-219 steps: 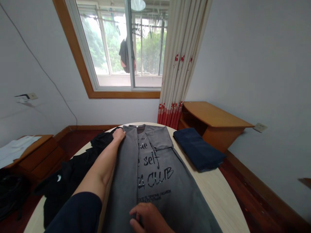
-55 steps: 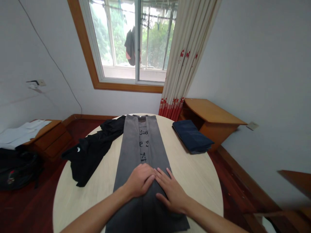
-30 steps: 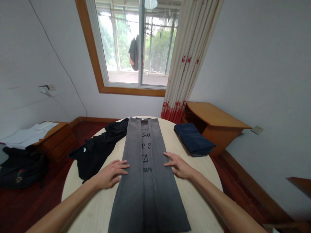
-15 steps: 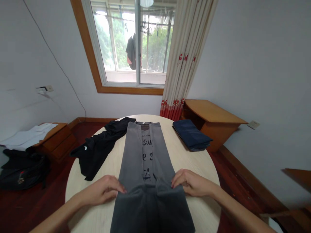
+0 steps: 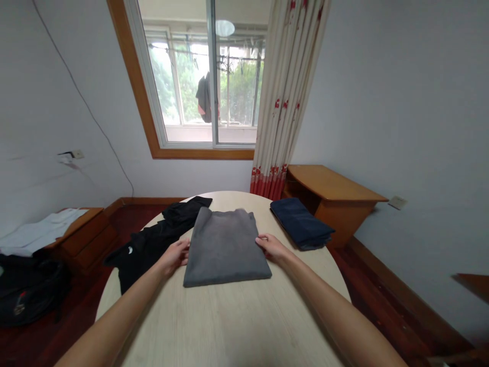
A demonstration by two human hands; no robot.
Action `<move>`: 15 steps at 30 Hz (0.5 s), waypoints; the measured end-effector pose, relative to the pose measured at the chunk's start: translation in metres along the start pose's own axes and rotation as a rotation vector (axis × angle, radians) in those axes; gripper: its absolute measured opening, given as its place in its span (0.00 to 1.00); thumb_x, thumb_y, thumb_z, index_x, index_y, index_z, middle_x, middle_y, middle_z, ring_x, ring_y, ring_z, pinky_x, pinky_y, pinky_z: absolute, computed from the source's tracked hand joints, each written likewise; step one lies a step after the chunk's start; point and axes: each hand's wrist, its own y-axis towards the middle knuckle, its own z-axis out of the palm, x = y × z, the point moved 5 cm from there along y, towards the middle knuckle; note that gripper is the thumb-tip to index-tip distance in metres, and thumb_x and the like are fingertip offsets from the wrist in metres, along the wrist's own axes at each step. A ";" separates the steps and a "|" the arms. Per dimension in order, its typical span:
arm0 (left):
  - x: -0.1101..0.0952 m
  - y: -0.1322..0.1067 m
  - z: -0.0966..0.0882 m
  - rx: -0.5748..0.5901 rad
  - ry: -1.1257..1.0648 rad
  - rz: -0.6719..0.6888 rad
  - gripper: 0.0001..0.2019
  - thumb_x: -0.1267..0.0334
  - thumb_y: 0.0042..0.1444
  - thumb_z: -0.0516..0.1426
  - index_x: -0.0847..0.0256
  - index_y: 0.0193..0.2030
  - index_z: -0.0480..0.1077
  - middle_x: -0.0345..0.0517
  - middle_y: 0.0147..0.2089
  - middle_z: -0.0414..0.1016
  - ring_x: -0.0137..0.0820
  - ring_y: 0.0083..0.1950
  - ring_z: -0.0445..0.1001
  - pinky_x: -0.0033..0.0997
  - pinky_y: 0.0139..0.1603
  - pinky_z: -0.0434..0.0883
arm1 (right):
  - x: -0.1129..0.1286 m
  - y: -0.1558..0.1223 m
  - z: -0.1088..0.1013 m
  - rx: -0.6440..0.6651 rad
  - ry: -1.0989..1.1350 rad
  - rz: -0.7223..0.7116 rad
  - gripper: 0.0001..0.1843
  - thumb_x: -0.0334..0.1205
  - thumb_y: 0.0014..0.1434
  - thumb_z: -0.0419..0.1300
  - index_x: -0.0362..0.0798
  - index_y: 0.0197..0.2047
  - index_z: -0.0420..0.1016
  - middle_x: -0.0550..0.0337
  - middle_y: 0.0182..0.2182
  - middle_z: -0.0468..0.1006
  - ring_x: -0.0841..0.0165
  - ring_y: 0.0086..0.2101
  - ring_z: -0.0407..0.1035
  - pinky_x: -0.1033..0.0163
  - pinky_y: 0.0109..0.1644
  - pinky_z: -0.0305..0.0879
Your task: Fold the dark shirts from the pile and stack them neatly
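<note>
A grey T-shirt (image 5: 227, 247) lies folded into a rough rectangle on the round pale table (image 5: 229, 326), its printed front covered. My left hand (image 5: 176, 256) is at the shirt's left edge, fingers curled and fingertips partly hidden against the cloth. On the opposite side, my right hand (image 5: 272, 246) pinches the right edge, thumb uppermost. The shirt's far edge looks slightly uneven and raised. Left of it, a black garment (image 5: 153, 239) lies loosely spread, partly behind my left forearm.
A stack of folded dark blue clothes (image 5: 300, 220) sits at the table's right side. Beyond it stands a wooden desk (image 5: 336, 186) beside a curtain (image 5: 280, 102). At the left are a low wooden cabinet (image 5: 89, 239) with papers and a black bag (image 5: 30, 293) on the floor.
Both hands moved away from me, carrying the shirt's near half over its far half. The print is now covered and the near tabletop shows. The view tilted up slightly.
</note>
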 end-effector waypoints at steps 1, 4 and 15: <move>0.009 -0.003 -0.005 -0.001 0.019 0.003 0.23 0.50 0.50 0.67 0.62 0.46 0.68 0.38 0.30 0.69 0.24 0.24 0.67 0.24 0.24 0.65 | -0.009 -0.003 0.002 -0.004 -0.004 -0.026 0.18 0.51 0.54 0.65 0.48 0.40 0.68 0.66 0.21 0.69 0.71 0.21 0.63 0.68 0.23 0.57; 0.027 -0.017 -0.014 0.025 0.133 0.088 0.34 0.50 0.44 0.70 0.60 0.55 0.64 0.35 0.28 0.68 0.27 0.25 0.68 0.26 0.24 0.64 | -0.024 -0.017 0.003 -0.035 -0.083 -0.153 0.19 0.48 0.51 0.66 0.48 0.40 0.67 0.70 0.21 0.65 0.72 0.22 0.61 0.68 0.26 0.56; 0.049 -0.065 0.001 0.115 0.351 0.340 0.22 0.49 0.50 0.63 0.57 0.46 0.64 0.29 0.25 0.59 0.25 0.25 0.62 0.25 0.27 0.59 | -0.028 -0.087 -0.008 -0.098 -0.149 -0.323 0.14 0.51 0.53 0.60 0.49 0.32 0.65 0.67 0.23 0.62 0.70 0.26 0.58 0.65 0.30 0.53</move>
